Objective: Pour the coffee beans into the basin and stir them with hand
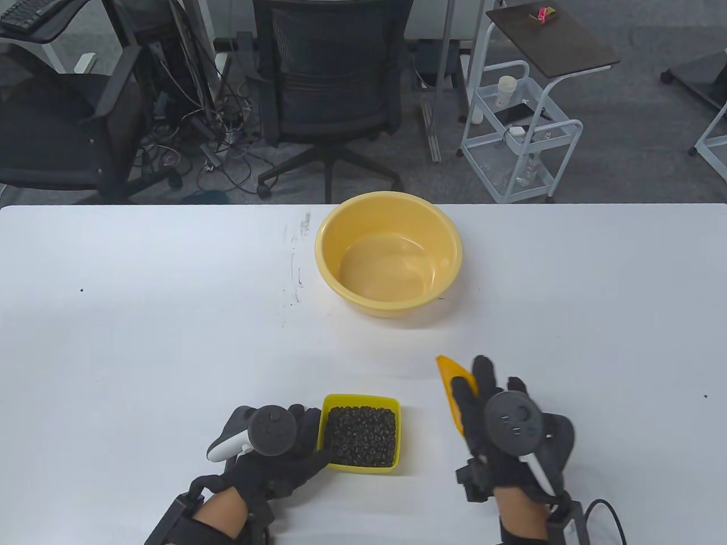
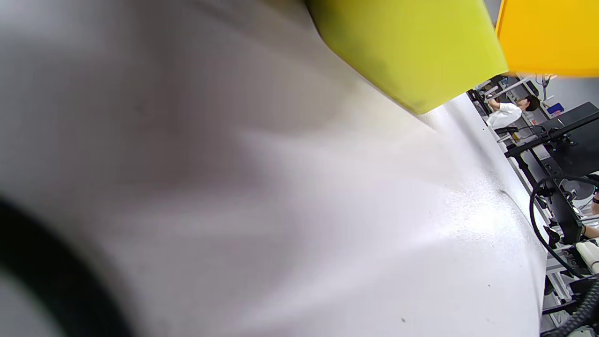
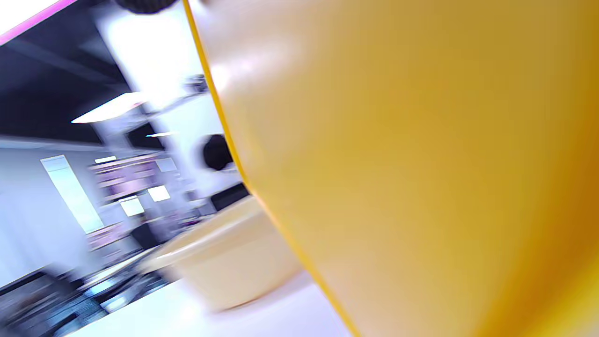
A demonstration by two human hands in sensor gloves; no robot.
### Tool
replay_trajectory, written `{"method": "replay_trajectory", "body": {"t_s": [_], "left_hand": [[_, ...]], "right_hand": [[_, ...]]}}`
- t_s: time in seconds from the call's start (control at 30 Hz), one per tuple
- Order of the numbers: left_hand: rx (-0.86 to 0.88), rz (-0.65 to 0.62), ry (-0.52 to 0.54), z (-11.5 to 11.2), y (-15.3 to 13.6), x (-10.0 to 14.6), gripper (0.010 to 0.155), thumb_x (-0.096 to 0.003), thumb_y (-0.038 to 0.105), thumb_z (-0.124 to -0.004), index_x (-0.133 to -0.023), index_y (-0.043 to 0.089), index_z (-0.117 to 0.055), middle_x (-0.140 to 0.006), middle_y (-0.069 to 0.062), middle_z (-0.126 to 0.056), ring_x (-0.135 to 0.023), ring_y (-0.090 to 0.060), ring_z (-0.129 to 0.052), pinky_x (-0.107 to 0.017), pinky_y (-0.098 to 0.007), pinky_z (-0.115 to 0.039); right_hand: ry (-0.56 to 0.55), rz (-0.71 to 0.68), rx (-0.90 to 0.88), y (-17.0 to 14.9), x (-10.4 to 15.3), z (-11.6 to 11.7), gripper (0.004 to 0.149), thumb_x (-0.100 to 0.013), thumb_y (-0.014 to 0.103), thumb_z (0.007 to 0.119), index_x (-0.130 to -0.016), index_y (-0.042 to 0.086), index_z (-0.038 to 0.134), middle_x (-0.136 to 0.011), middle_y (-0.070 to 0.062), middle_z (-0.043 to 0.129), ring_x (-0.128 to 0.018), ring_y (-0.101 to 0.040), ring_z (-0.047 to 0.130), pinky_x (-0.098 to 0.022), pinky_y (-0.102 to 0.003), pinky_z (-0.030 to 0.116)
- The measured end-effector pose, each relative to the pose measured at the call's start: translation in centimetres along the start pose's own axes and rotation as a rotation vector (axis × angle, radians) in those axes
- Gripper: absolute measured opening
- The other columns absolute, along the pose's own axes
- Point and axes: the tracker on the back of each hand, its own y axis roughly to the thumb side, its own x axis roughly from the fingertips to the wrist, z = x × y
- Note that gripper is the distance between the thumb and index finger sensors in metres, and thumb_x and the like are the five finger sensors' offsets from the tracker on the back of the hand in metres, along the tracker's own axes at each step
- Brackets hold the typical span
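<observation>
Left hand (image 1: 272, 448) grip on bean box (image 1: 362, 432) edge | right hand (image 1: 500, 420) grip holds orange lid (image 1: 454, 381) | basin (image 1: 389, 261) well apart

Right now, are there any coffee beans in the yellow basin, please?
No, the basin is bare inside; the beans sit in the green box.

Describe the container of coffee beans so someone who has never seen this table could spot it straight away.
On the white table, look at the near edge, between the two gloved hands. The small square box sits there, its left side against the left hand. It is yellow-green and full of dark beans, unlike the big round empty basin further back and the flat orange lid in the right hand.
</observation>
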Motion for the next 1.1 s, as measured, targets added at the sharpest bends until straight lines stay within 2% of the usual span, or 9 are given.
{"method": "replay_trajectory", "body": {"t_s": [0.07, 0.17, 0.3, 0.43, 0.57, 0.77, 0.93, 1.03, 1.1], "left_hand": [[0.002, 0.000, -0.002, 0.0, 0.0, 0.0, 0.080, -0.0588, 0.060, -0.034, -0.101, 0.007, 0.010, -0.114, -0.022, 0.006, -0.102, -0.042, 0.017, -0.063, -0.063, 0.008], [0.005, 0.000, -0.002, 0.0, 0.0, 0.0, 0.080, -0.0586, 0.060, -0.034, -0.101, 0.008, 0.010, -0.114, -0.022, 0.007, -0.102, -0.042, 0.017, -0.062, -0.063, 0.008], [0.003, 0.005, 0.002, 0.0, 0.0, 0.0, 0.080, -0.0584, 0.060, -0.034, -0.101, 0.008, 0.009, -0.114, -0.021, 0.006, -0.102, -0.042, 0.017, -0.063, -0.063, 0.008], [0.001, 0.007, 0.004, 0.0, 0.0, 0.0, 0.080, -0.0582, 0.060, -0.034, -0.102, 0.008, 0.009, -0.114, -0.021, 0.006, -0.102, -0.042, 0.017, -0.063, -0.063, 0.008], [-0.001, 0.009, 0.005, 0.0, 0.0, 0.0, 0.080, -0.0581, 0.060, -0.035, -0.102, 0.008, 0.009, -0.114, -0.021, 0.006, -0.102, -0.042, 0.016, -0.063, -0.063, 0.007], [-0.009, 0.012, 0.013, 0.0, 0.1, 0.0, 0.081, -0.0579, 0.060, -0.035, -0.102, 0.008, 0.008, -0.114, -0.021, 0.005, -0.103, -0.042, 0.016, -0.064, -0.063, 0.007], [-0.029, 0.019, 0.028, 0.0, 0.2, 0.1, 0.081, -0.0575, 0.060, -0.035, -0.103, 0.008, 0.007, -0.115, -0.022, 0.003, -0.104, -0.044, 0.013, -0.066, -0.064, 0.004], [-0.028, 0.018, 0.027, 0.0, 0.2, 0.1, 0.081, -0.0575, 0.060, -0.035, -0.103, 0.008, 0.007, -0.115, -0.022, 0.003, -0.104, -0.044, 0.013, -0.066, -0.064, 0.004], [-0.029, 0.018, 0.028, 0.0, 0.2, 0.1, 0.081, -0.0575, 0.060, -0.035, -0.103, 0.008, 0.007, -0.115, -0.022, 0.003, -0.104, -0.044, 0.013, -0.066, -0.064, 0.004]], "right_hand": [[0.065, 0.186, 0.011, -4.6, -1.6, -0.4, 0.073, -0.046, 0.054, 0.061, -0.089, -0.004, 0.058, -0.037, -0.004, 0.095, -0.034, -0.030, 0.105, -0.064, -0.052, 0.061], [0.120, 0.355, 0.078, -9.4, -2.8, -0.1, 0.074, -0.045, 0.054, 0.062, -0.089, -0.005, 0.058, -0.035, -0.004, 0.095, -0.030, -0.029, 0.105, -0.062, -0.052, 0.063], [0.136, 0.494, 0.023, -12.6, -3.7, -0.5, 0.075, -0.044, 0.055, 0.064, -0.089, -0.005, 0.056, -0.033, -0.003, 0.093, -0.027, -0.028, 0.104, -0.060, -0.054, 0.065], [0.126, 0.522, 0.228, -13.7, -4.6, -0.1, 0.074, -0.044, 0.055, 0.064, -0.092, -0.001, 0.055, -0.037, -0.001, 0.092, -0.031, -0.028, 0.102, -0.060, -0.055, 0.063], [0.130, 0.510, 0.351, -13.9, -5.1, 1.1, 0.073, -0.044, 0.055, 0.062, -0.095, 0.004, 0.051, -0.048, -0.003, 0.090, -0.046, -0.031, 0.099, -0.064, -0.058, 0.056], [0.129, 0.449, 0.541, -13.1, -5.2, 2.9, 0.072, -0.045, 0.056, 0.059, -0.099, 0.011, 0.045, -0.073, -0.006, 0.085, -0.073, -0.037, 0.088, -0.067, -0.060, 0.049], [0.109, 0.384, 0.664, -11.5, -5.2, 2.9, 0.074, -0.044, 0.059, 0.057, -0.102, 0.016, 0.039, -0.093, -0.010, 0.069, -0.086, -0.043, 0.072, -0.068, -0.063, 0.041], [0.061, 0.244, 0.672, -8.6, -4.3, 2.4, 0.076, -0.044, 0.061, 0.055, -0.103, 0.017, 0.036, -0.101, -0.012, 0.056, -0.095, -0.046, 0.058, -0.069, -0.064, 0.036], [0.053, 0.077, 0.634, -5.6, -2.8, 2.3, 0.077, -0.044, 0.063, 0.054, -0.104, 0.019, 0.035, -0.106, -0.011, 0.049, -0.101, -0.046, 0.047, -0.069, -0.066, 0.031]]}}
